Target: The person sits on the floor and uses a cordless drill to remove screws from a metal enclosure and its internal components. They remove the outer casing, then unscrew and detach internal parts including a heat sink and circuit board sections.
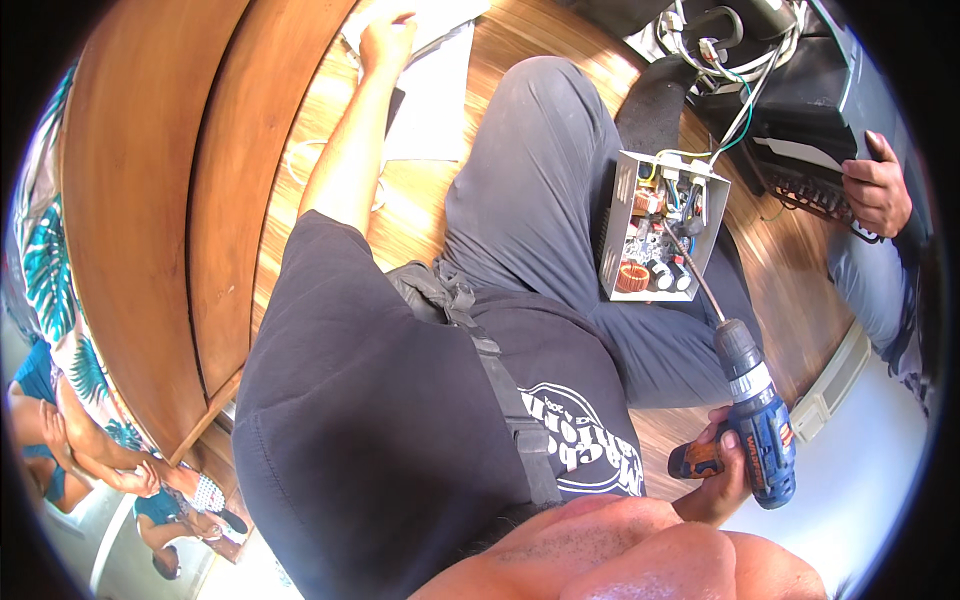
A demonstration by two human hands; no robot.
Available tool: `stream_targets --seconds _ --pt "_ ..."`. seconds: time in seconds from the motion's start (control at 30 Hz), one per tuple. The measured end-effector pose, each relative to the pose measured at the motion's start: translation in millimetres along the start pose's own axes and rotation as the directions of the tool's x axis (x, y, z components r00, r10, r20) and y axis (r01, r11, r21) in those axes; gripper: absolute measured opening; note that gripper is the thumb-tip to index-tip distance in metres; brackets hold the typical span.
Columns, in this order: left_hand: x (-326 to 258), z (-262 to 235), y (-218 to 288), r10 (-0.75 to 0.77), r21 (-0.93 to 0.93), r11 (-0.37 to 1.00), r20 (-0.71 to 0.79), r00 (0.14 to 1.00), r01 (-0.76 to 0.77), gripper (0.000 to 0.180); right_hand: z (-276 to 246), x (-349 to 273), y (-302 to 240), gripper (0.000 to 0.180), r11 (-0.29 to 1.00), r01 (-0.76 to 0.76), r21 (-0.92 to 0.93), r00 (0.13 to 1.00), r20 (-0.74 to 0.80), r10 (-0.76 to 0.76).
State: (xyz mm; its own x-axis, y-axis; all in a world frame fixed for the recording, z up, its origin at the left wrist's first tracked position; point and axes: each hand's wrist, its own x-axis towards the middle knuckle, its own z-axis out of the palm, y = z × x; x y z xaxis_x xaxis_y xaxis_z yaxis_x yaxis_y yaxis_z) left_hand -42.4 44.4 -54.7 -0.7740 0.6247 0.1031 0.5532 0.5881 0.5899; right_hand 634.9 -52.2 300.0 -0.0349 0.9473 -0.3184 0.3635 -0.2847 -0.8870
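Observation:
My right hand [728, 482] is wrapped around the grip of a blue and black cordless drill [762, 435]. The drill's long thin bit [703, 285] points into an open power supply box [606, 255], and its tip is among the parts there. Copper coils, capacitors and wires fill the grey metal box, which rests by my bent legs. My left arm stretches away to the upper left. There my left hand [386, 42] is closed over a bright white flat thing [430, 115]; what its fingers hold, if anything, cannot be made out.
At right, another person's hand [877, 190] is on a black computer case [815, 110]. Bundled cables [735, 70] run from it to the box. A wooden panel [150, 200] stands at left. Other people [95, 450] are at lower left. A pale strip-like object [830, 385] lies at right.

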Motion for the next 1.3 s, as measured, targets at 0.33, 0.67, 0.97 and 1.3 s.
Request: stream_targets --seconds 0.33,0.67,0.97,1.3 --pt "33.8 5.2 -43.4 0.182 0.253 0.945 0.120 0.976 -0.208 0.028 3.2 -8.3 1.7 0.049 0.999 -0.025 0.046 0.999 -0.044 0.027" --pt "-19.4 -29.6 22.0 0.235 -0.187 0.952 -0.063 0.970 -0.243 0.039 -9.3 -1.5 3.0 0.091 0.988 -0.148 0.038 0.989 -0.011 0.148" --pt "-203.2 -24.7 223.8 0.596 -0.382 0.784 0.245 0.765 -0.489 0.061 -23.3 -4.7 27.2 0.073 0.981 -0.180 0.072 0.983 -0.013 0.182" --pt "-225.9 2.6 263.8 0.635 -0.279 0.739 0.591 0.497 -0.613 0.053 4.1 8.5 60.9 0.063 0.975 -0.219 0.038 0.976 0.000 0.219"
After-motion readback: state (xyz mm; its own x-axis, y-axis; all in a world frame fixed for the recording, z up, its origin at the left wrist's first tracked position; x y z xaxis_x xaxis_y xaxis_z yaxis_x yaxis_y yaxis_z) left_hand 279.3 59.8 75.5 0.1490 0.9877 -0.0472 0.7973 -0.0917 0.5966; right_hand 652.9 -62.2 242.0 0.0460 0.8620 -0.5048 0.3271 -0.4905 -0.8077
